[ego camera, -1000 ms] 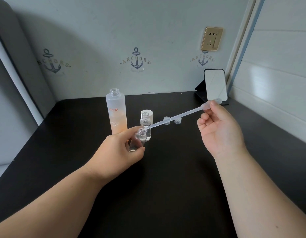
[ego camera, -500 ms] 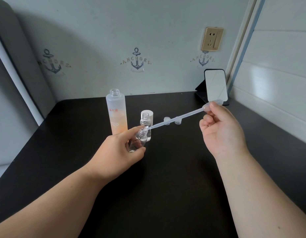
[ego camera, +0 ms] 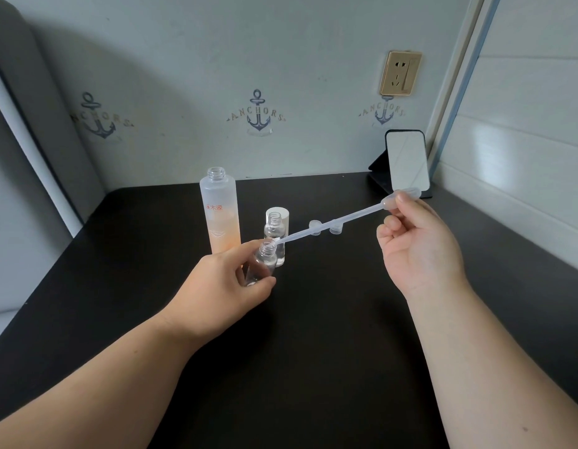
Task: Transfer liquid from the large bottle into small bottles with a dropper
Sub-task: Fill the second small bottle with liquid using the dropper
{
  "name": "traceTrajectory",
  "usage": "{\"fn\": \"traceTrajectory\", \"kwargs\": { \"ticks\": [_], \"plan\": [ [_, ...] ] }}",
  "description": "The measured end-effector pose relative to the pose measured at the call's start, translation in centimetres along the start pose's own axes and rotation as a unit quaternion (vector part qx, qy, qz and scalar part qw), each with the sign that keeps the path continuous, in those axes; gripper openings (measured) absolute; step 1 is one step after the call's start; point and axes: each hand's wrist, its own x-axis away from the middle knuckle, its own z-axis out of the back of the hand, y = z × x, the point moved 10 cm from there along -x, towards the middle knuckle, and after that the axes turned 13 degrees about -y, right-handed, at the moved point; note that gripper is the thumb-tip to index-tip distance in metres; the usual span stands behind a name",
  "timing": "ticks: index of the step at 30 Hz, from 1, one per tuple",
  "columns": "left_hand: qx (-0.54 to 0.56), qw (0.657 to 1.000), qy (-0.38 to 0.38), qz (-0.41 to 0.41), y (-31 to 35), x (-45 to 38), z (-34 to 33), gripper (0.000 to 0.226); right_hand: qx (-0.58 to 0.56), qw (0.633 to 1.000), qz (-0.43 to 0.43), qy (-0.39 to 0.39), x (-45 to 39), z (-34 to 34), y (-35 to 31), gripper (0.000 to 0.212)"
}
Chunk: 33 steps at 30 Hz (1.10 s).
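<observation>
Clear plastic makes up the dropper [ego camera: 333, 226], a long thin pipette whose axis runs from upper right, where its bulb sits, down to lower left, where its tip rests at the open mouth of a small bottle [ego camera: 261, 264]. The right hand [ego camera: 417, 251] pinches the bulb between thumb and forefinger, its other fingers curled loosely toward the palm. The left hand [ego camera: 222, 286] grips the small bottle with fingers and thumb wrapped round its body, holding it just above the tabletop [ego camera: 313, 335] and tilted so its neck leans toward the upper right, to meet the dropper tip. Whether liquid is inside this bottle I cannot tell.

Just behind it stands a second small bottle [ego camera: 275, 239], upright, uncapped, with a white cap [ego camera: 281, 213] right behind it. To the left, the large bottle [ego camera: 220, 212] stands upright and open, frosted, with peach-coloured liquid in its lower part. Two small clear caps [ego camera: 324, 227] lie on the tabletop under the dropper's shaft. A mirror [ego camera: 405, 160] leans at the far right corner, below a wall socket [ego camera: 400, 72].
</observation>
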Motion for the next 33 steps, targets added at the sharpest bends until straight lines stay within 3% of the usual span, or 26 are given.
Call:
{"fn": "traceTrajectory", "kwargs": {
  "ticks": [3, 7, 12, 15, 18, 22, 27, 30, 33],
  "plan": [
    [0.013, 1.0, 0.001, 0.02, -0.8, -0.1, 0.0, 0.015, -0.005, 1.0, -0.005, -0.004, 0.1, -0.2, 0.1, 0.025],
    [0.046, 0.998, -0.005, 0.032, -1.4, -0.2, -0.3, 0.023, -0.014, 1.0, -0.011, 0.003, 0.1, -0.1, 0.3, 0.018],
    [0.083, 0.996, 0.005, 0.023, -1.2, 0.1, 0.0, 0.017, -0.021, 1.0, -0.017, 0.013, 0.1, 0.2, 0.5, 0.008],
    [0.166, 0.981, 0.1, 0.005, -1.0, 1.0, 1.9, 0.023, -0.037, 0.999, -0.019, 0.021, 0.2, 0.4, 0.6, 0.01],
    [0.175, 0.961, 0.214, -0.005, -1.1, 2.5, 4.4, 0.031, -0.041, 0.999, -0.021, 0.023, 0.3, 0.4, 0.6, 0.011],
    [0.203, 0.927, 0.308, 0.065, -3.8, 3.4, 5.8, 0.018, -0.035, 0.999, -0.023, 0.019, 0.3, 0.3, 0.7, 0.011],
    [0.231, 0.944, 0.205, 0.112, -5.8, 0.9, 3.5, 0.064, -0.046, 0.999, -0.025, 0.007, 0.2, 0.0, 0.9, 0.016],
    [0.171, 0.962, 0.157, 0.145, -6.2, 0.2, 2.5, 0.058, -0.052, 0.998, -0.025, 0.007, 0.2, 0.0, 1.0, 0.016],
    [0.134, 0.964, 0.16, 0.163, -6.3, 0.1, 2.7, 0.047, -0.052, 0.998, -0.022, 0.005, 0.1, 0.0, 1.0, 0.018]
  ]
}}
